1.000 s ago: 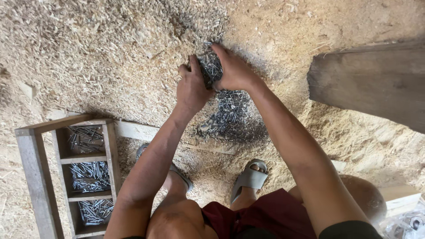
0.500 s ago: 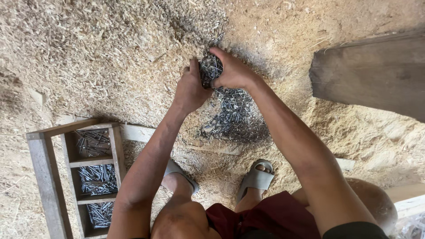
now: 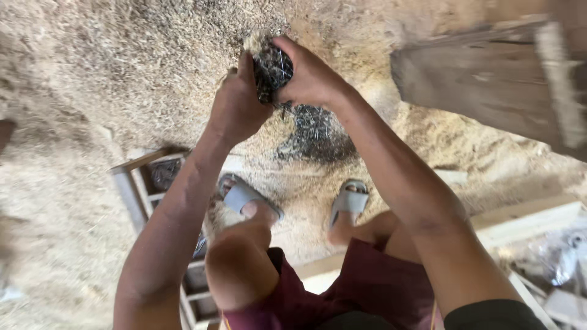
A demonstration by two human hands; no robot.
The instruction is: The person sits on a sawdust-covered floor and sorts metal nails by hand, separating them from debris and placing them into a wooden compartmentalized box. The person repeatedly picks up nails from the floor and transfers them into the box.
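Observation:
Both hands are cupped together around a dark clump of nails [image 3: 272, 72], lifted above the sawdust ground. My left hand [image 3: 235, 107] closes on the clump's left side and my right hand [image 3: 312, 76] wraps its right side. Below them a dark pile of nails [image 3: 315, 134] lies on the sawdust, a few nails dropping from the clump toward it. My feet in grey sandals [image 3: 348, 201] stand just behind the pile.
A wooden tray with compartments [image 3: 143, 177] holding nails lies at the left, partly hidden by my left arm and knee. A weathered wooden board [image 3: 489, 85] fills the upper right. Pale planks [image 3: 526, 217] and clear plastic lie at the lower right. Sawdust [image 3: 92, 73] covers the ground.
The hands have lifted the clump of nails higher off the pile. The view has shifted, so the tray now sits closer to my left arm.

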